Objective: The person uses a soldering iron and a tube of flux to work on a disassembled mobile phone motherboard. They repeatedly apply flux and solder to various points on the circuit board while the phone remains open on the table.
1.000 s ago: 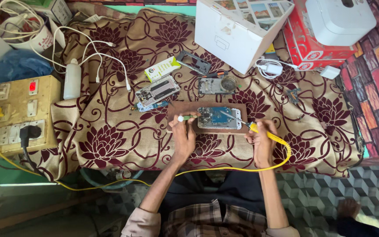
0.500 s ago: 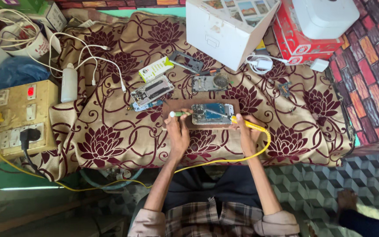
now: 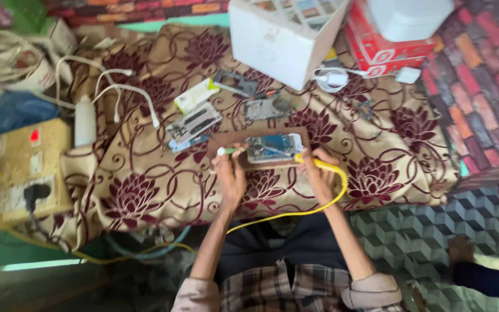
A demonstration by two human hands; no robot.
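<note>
An opened phone (image 3: 274, 147) with its circuit board showing lies on a brown board (image 3: 230, 139) on the floral cloth. My left hand (image 3: 230, 175) grips a small green-and-white tool (image 3: 224, 151) at the phone's left end. My right hand (image 3: 317, 173) holds a yellow-handled soldering iron (image 3: 310, 161) at the phone's right end; its yellow cord (image 3: 319, 207) loops back toward my lap.
Phone parts (image 3: 194, 122) and a second opened phone (image 3: 267, 108) lie behind the board. A white box (image 3: 278, 40), red box (image 3: 382, 55), white charger cables (image 3: 116, 89), a white bottle (image 3: 85, 122) and a yellow switchboard (image 3: 18, 173) ring the work area.
The camera view has shifted slightly, so the scene sits a little further left in the frame. Both hands stay at the phone's ends, holding their tools.
</note>
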